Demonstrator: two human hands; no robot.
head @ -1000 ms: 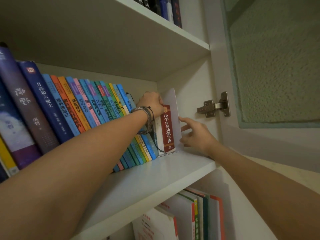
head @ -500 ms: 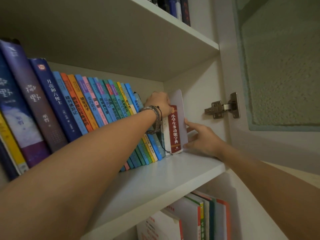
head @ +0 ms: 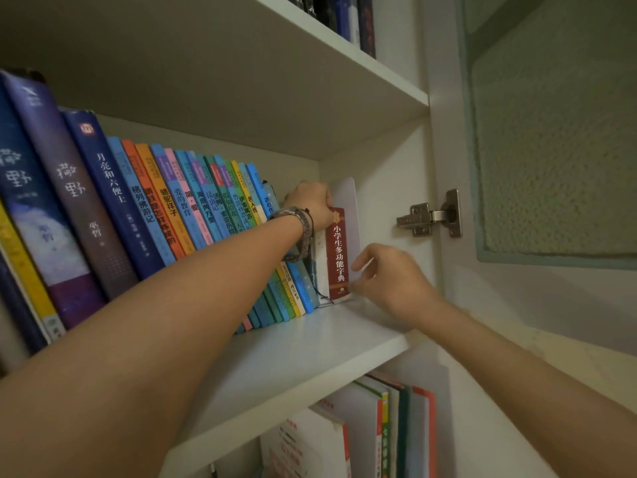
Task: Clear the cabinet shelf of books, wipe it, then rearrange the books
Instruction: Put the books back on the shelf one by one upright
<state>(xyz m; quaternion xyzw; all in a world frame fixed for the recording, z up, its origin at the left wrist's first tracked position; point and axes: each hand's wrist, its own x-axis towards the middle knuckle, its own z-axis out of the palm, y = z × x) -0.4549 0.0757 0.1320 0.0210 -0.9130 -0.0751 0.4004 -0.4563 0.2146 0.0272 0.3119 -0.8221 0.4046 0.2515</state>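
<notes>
While both arms reach up into the cabinet, the white shelf (head: 310,343) carries a long row of books (head: 179,215) leaning left, spines out — dark blue and purple volumes at the far left, then thinner blue, orange, green and yellow ones toward the right. Above it sits another shelf with dark books (head: 344,19) at its right end; below, more books (head: 379,429) stand upright. Open cabinet door (head: 551,132) with textured pane at right, metal hinge (head: 429,215) on its inner edge.

Left hand (head: 310,203): fingers curled over the top of the row's right end, gripping the top of the red-spined dictionary (head: 337,250); bracelets (head: 301,232) on the wrist. The dictionary stands nearly upright, last in the row, its base on the shelf. Behind and beside it — a white bookend (head: 350,201), its plate rising above the dictionary's top.

Right hand (head: 389,281): low on the shelf, just right of the dictionary, fingers bent toward the bookend's lower edge. Whether it is pinching the bookend or only touching it, I cannot tell.
</notes>
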